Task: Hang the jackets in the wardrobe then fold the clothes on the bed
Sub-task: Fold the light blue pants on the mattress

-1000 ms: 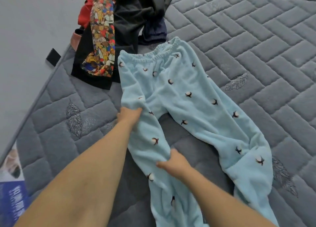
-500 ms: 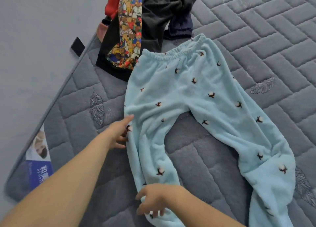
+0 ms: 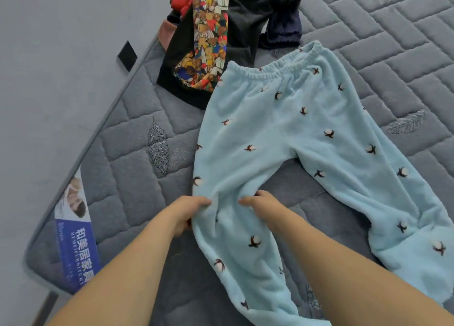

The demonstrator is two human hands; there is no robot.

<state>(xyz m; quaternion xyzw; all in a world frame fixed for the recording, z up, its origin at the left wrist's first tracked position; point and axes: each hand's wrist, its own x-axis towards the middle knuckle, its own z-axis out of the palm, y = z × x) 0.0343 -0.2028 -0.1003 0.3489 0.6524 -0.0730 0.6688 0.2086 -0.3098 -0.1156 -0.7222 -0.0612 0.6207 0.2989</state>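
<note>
Light blue fleece trousers [image 3: 290,129] with small cotton-flower prints lie spread flat on the grey quilted mattress [image 3: 393,43], waistband away from me and legs splayed toward me. My left hand [image 3: 188,211] grips the outer edge of the left trouser leg at thigh height. On the inner edge of that same leg, just below the crotch, my right hand [image 3: 260,202] has its fingers curled into the fabric. The two hands are close together, with a bunched fold of fleece between them.
A pile of clothes [image 3: 248,13] lies at the far end: a black garment with a colourful bear print [image 3: 208,45], something red and something navy. The mattress edge with a blue label [image 3: 76,249] runs along the left, beside a grey surface.
My left hand has dropped down the leg's outer edge and closed on the fabric. My right hand has moved up from the lower leg to the inner thigh. The trousers lie flatter.
</note>
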